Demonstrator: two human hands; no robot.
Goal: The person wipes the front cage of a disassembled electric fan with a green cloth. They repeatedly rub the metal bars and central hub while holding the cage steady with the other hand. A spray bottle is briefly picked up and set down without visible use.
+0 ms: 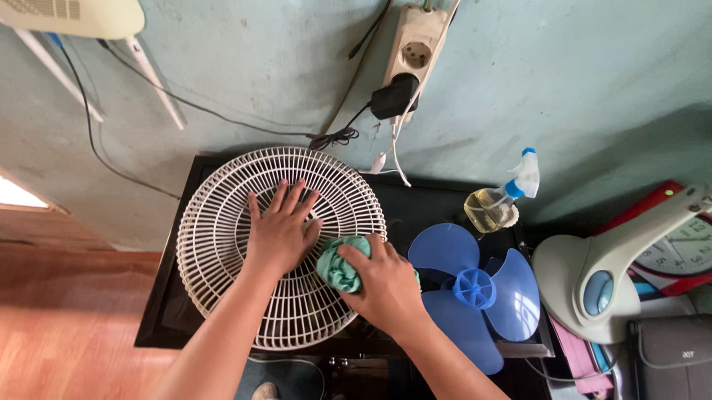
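Pressing flat at frame centre, left hand (278, 235) lay open on the grille (227, 218), holding nothing; right hand (384, 285) was closed on a cloth (337, 265) at its right rim. Hard rubbing risked bending wires or nudging the blade (472, 297) off the counter (163, 311).

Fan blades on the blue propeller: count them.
3. On the blue propeller, one blade points up-left, one right, one downward, partly behind the right hand.
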